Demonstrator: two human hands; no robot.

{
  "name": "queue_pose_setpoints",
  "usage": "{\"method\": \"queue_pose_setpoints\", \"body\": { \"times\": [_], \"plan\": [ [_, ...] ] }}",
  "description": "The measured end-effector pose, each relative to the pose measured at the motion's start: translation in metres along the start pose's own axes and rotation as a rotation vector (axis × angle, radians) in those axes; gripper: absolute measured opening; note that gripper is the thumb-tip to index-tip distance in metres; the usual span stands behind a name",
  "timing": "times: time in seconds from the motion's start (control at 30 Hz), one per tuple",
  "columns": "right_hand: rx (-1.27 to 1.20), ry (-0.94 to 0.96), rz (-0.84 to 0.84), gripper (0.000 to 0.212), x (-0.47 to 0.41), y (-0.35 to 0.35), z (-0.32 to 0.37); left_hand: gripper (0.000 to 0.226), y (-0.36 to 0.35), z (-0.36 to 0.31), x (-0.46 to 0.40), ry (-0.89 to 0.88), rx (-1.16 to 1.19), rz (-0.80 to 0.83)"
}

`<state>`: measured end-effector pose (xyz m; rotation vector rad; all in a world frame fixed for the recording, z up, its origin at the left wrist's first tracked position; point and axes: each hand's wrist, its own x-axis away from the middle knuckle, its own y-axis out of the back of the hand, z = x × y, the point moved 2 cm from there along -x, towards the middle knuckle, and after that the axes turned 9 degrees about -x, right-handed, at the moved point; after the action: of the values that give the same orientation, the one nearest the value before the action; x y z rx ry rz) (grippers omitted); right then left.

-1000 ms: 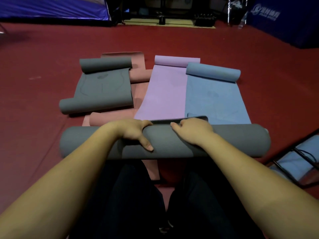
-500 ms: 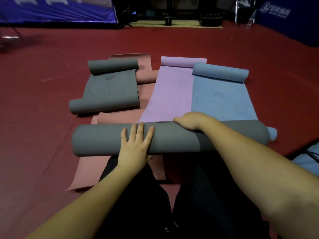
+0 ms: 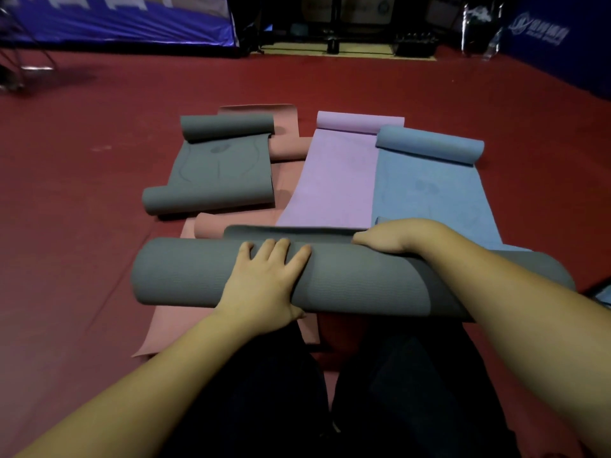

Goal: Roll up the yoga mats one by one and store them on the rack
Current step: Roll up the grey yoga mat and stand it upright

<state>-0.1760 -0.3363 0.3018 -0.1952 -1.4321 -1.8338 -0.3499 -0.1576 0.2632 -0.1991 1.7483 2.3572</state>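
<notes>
1. Head view looks down on a thick grey rolled yoga mat (image 3: pixel 357 282) lying crosswise in front of the person's knees, under both hands, its last loose flap (image 3: pixel 287 231) still flat on the far side of the roll.
2. Left hand (image 3: pixel 264 285) lies flat on top of the roll, fingers (image 3: pixel 281 249) straight and slightly spread, pointing away from the body; it presses the mat and grips nothing.
3. Right hand (image 3: pixel 393 238) sits on the far upper edge of the roll, to the right of the left hand, with its fingers curled over where the flap meets the roll; whether they actually pinch the mat I cannot tell.
4. Under the roll and beneath the left forearm lies a flat pink mat (image 3: pixel 172 325), with a small pink roll (image 3: pixel 211 224) just beyond the left hand's fingertips.
5. Farther out from the left hand is a second grey mat (image 3: pixel 218 173), rolled at both ends and flat between.
6. Straight ahead, between the two hands and beyond them, a purple mat (image 3: pixel 334 180) runs away from the body, its far end rolled.
7. Beyond the right hand lies a blue mat (image 3: pixel 429 193), touching the purple one along its edge, its far end also rolled.
8. All mats rest on a red floor (image 3: pixel 82 226); dark trousers (image 3: pixel 264 408) fill the space between the forearms.
9. Blue banners (image 3: pixel 115 21) stand well beyond the mats, on the far left and far right.
</notes>
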Motion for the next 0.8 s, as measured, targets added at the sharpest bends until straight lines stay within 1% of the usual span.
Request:
{"method": "queue_pose_setpoints", "body": {
  "times": [0.1, 0.13, 0.2, 0.27, 0.33, 0.43, 0.53, 0.63, 0.7, 0.73, 0.8],
  "plan": [
    [0.03, -0.009, 0.03, 0.052, 0.003, -0.006, -0.003, 0.106, 0.001, -0.004, 0.003, -0.009, -0.007, 0.062],
    [0.041, -0.007, 0.013, 0.054, 0.003, -0.007, -0.004, 0.106, 0.0, -0.005, 0.002, -0.008, -0.002, 0.093],
    [0.086, 0.054, -0.097, 0.05, 0.0, -0.007, -0.002, 0.108, -0.001, -0.004, -0.003, -0.009, 0.028, 0.146],
    [0.115, 0.138, -0.261, 0.039, -0.002, -0.009, 0.001, 0.11, 0.0, 0.002, -0.013, -0.026, 0.062, 0.209],
    [0.135, 0.182, -0.369, 0.038, -0.002, -0.013, 0.005, 0.113, 0.0, 0.008, -0.027, -0.045, 0.098, 0.281],
    [0.148, 0.162, -0.415, 0.053, 0.002, -0.024, 0.007, 0.114, -0.002, 0.017, -0.048, -0.061, 0.178, 0.417],
    [0.14, 0.117, -0.411, 0.066, 0.002, -0.032, 0.009, 0.115, -0.006, 0.024, -0.069, -0.053, 0.273, 0.56],
    [0.165, 0.071, -0.405, 0.075, -0.004, -0.031, 0.009, 0.121, -0.013, 0.03, -0.085, -0.046, 0.394, 0.654],
    [0.152, 0.046, -0.393, 0.077, -0.011, -0.028, 0.008, 0.125, -0.017, 0.033, -0.088, -0.04, 0.495, 0.649],
    [0.146, 0.034, -0.384, 0.077, -0.015, -0.026, 0.007, 0.126, -0.018, 0.033, -0.087, -0.03, 0.539, 0.605],
    [0.125, 0.005, -0.349, 0.077, -0.022, -0.022, 0.006, 0.122, -0.02, 0.033, -0.08, 0.0, 0.57, 0.439]
  ]
}}
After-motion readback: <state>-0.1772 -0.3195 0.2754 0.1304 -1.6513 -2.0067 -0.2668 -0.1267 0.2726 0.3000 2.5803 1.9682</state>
